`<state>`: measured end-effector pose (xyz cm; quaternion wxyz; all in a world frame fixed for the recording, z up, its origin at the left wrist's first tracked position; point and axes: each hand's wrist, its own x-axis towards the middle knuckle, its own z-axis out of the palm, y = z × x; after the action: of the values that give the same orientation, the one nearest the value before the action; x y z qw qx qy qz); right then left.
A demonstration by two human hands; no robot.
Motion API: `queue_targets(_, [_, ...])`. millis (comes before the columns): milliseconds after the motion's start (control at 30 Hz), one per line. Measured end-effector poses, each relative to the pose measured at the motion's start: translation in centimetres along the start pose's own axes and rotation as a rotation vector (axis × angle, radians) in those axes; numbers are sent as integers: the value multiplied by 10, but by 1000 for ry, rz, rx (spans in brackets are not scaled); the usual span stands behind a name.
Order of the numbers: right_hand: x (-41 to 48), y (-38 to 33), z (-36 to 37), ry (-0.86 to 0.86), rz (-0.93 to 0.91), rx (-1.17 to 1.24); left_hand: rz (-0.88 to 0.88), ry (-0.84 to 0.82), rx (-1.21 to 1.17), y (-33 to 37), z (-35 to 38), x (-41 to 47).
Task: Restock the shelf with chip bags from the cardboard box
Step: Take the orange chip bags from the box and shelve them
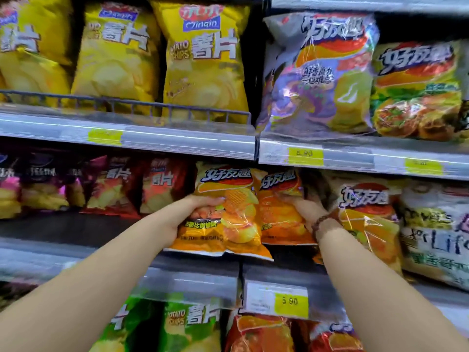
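Chip bag [236, 219] upright, top up, left hand [199, 208] gripping.

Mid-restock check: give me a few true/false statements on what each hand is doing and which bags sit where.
1. The left hand grips an orange chip bag at the middle shelf. True.
2. The right hand hangs free and touches nothing. False: its fingers hold a second orange bag right beside the first.
3. A beaded bracelet sits on the right wrist. True.
4. The bags at top left are green. False: those are yellow bags; the green bags stand at the bottom left.
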<state>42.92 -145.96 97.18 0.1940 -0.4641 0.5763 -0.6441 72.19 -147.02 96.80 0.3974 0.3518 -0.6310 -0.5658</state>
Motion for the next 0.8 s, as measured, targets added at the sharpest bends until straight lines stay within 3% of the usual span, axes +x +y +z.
queue_targets(267, [23,7,12,-54,-41,-116,6,117,52,-10,10,21])
queue_targets(367, [31,19,16,-25,-103,-280,-18,115,174,-19,11,36])
queue_targets(533, [27,14,18,-122,51,-637,19,76,179,-35,11,43])
queue_targets(700, [7,2,14,-51,-10,-828,-25,48,-6,-6,24,4])
queue_targets(800, [-24,-15,7,0,-131,-724,-44,-39,-68,4,28,-14])
